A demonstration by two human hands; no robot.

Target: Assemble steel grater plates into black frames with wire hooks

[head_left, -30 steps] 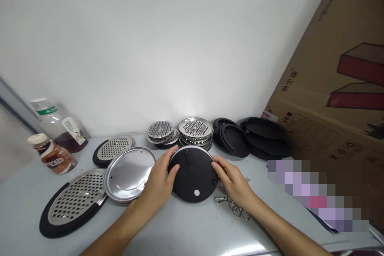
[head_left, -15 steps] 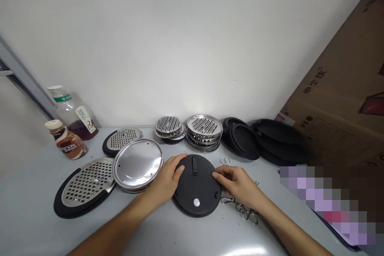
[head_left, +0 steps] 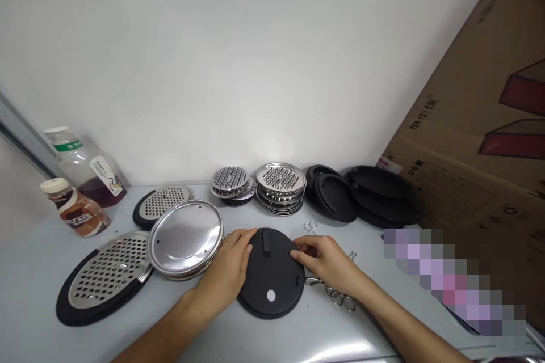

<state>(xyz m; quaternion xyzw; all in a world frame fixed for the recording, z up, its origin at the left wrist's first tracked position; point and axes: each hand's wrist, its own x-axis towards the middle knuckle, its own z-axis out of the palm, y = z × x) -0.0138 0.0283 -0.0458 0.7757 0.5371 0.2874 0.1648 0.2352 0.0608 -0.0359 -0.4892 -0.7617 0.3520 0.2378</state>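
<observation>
A round black disc (head_left: 279, 269) lies on the table in front of me, with a short black strap near its far edge and a white dot near its close edge. My left hand (head_left: 230, 264) is closed around the disc's left rim, thumb on top. At the right rim, my right hand (head_left: 326, 261) grips with thumb and bent fingers; its lower fingertips are hidden. Just left of my left hand is a stack of shiny steel discs (head_left: 187, 238). Metal rings and clips (head_left: 340, 298) lie beneath and beside my right wrist.
Grater discs with black rims (head_left: 76, 315) lie at left, near two bottles (head_left: 80, 212). Steel grater plates (head_left: 281, 178) are stacked by the wall. Black round parts (head_left: 338, 198) and larger black trays (head_left: 383, 198) stand right of them. A cardboard box (head_left: 460, 142) rises at right.
The view has shifted, so everything sits a little farther left in the picture. Both hands keep the same hold on the disc, which stays on the table.
</observation>
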